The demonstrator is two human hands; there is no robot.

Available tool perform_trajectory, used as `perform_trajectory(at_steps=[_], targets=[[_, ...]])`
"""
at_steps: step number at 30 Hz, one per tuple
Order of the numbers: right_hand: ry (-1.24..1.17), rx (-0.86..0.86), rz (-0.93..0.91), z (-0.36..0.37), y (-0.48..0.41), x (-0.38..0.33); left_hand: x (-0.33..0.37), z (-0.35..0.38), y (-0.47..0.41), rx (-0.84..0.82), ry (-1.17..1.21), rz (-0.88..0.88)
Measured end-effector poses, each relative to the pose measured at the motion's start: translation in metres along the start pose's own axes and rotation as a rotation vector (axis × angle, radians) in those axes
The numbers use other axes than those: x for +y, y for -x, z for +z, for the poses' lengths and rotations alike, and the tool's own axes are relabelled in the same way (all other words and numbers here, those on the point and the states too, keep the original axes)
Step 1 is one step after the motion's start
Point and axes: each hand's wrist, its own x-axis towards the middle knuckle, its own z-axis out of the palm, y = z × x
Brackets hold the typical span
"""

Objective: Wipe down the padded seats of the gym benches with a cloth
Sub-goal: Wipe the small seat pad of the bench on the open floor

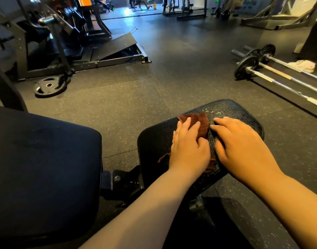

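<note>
A black padded bench seat [240, 114] with cracked vinyl lies in front of me at centre right. A brown cloth [201, 123] is spread on it. My left hand [188, 148] lies flat on the cloth with its fingers straight, pressing it onto the pad. My right hand [240, 146] rests on the seat just right of the cloth, its fingers bent down onto the vinyl and its fingertips at the cloth's edge. A larger dark padded backrest [42, 168] fills the lower left, joined to the seat by a metal bracket [118, 178].
Speckled rubber flooring [136, 94] surrounds the bench. A weight plate [50, 86] lies on the floor at left beside a black machine frame [67, 51]. Two loaded barbells [272, 72] lie at right, with a mop head [304, 65] and a person's leg [314, 44] beyond.
</note>
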Motion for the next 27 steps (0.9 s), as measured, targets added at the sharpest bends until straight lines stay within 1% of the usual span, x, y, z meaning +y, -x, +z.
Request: perform_trajectory(at_steps=[2,3,6,7,8,10,13,15,18,19,20,22,23,25,27], targets=[[0.000,0.007,-0.003,0.000,0.000,0.000,-0.010,-0.008,-0.008,0.044,0.039,-0.068],[-0.001,0.008,-0.005,0.000,0.000,0.000,-0.014,-0.013,-0.013,0.091,0.013,-0.152],[0.001,0.006,-0.008,-0.002,0.001,0.000,-0.025,-0.029,-0.022,0.194,-0.081,-0.501],[0.002,0.004,-0.011,-0.002,0.002,0.001,-0.026,-0.031,-0.024,0.210,-0.067,-0.572],[0.003,0.004,-0.015,-0.003,0.003,0.002,-0.025,-0.031,-0.024,0.223,-0.050,-0.600],[0.009,0.003,-0.021,-0.006,0.005,0.005,-0.018,-0.026,-0.023,0.224,-0.044,-0.575],[0.016,0.015,-0.030,-0.008,0.008,0.009,-0.004,-0.016,-0.017,0.166,-0.058,-0.443],[0.015,0.019,-0.033,-0.009,0.008,0.009,0.005,-0.008,-0.013,0.109,-0.061,-0.294],[0.012,0.022,-0.020,-0.006,0.006,0.009,0.011,0.004,-0.003,0.016,-0.093,0.033],[0.007,0.018,-0.012,-0.006,0.006,0.008,0.010,0.004,-0.002,-0.016,-0.089,0.087],[0.005,0.018,-0.007,-0.005,0.005,0.008,0.008,0.003,-0.002,-0.039,-0.080,0.104],[0.009,0.026,-0.006,-0.005,0.004,0.008,0.003,-0.003,-0.006,-0.027,-0.088,0.058],[0.010,0.027,-0.009,-0.004,0.005,0.008,0.000,-0.005,-0.008,0.007,-0.116,-0.011],[0.012,0.026,-0.017,-0.004,0.005,0.008,-0.006,-0.011,-0.014,0.094,-0.149,-0.236],[0.013,0.027,-0.021,-0.005,0.007,0.009,-0.010,-0.016,-0.021,0.174,-0.121,-0.467]])
